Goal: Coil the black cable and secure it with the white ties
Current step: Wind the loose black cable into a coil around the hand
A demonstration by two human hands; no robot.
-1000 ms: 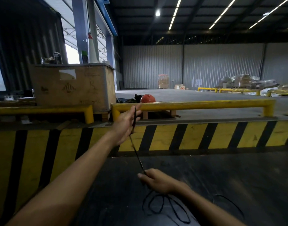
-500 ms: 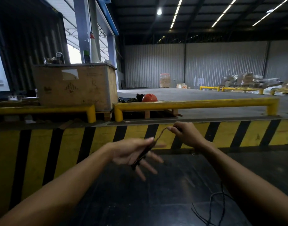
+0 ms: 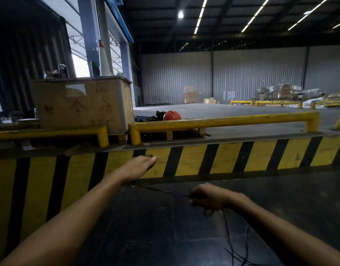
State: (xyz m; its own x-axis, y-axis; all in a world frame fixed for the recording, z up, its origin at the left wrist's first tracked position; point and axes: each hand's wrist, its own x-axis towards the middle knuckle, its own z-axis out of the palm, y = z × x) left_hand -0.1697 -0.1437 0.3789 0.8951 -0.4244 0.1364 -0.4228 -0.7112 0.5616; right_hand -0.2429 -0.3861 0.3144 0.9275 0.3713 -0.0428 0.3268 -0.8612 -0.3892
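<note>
My left hand [image 3: 138,166] reaches forward, back of the hand up, in front of the striped curb; its palm is hidden. A thin strand of the black cable [image 3: 161,190] runs from under that wrist across to my right hand [image 3: 207,196], which is low over the dark surface with its fingers closed on the cable. Below the right hand, the loose rest of the cable trails down in dark loops toward the bottom right. No white ties are in view.
I work on a black surface [image 3: 146,227] bounded ahead by a yellow-and-black striped curb [image 3: 223,160]. Behind it are yellow guard rails [image 3: 223,120], a wooden crate [image 3: 84,104] at the left and a red helmet [image 3: 172,115].
My right hand dropped from up near the curb to the black surface, drawing the cable out. My left hand rose and stretched forward. The camera tilted slightly.
</note>
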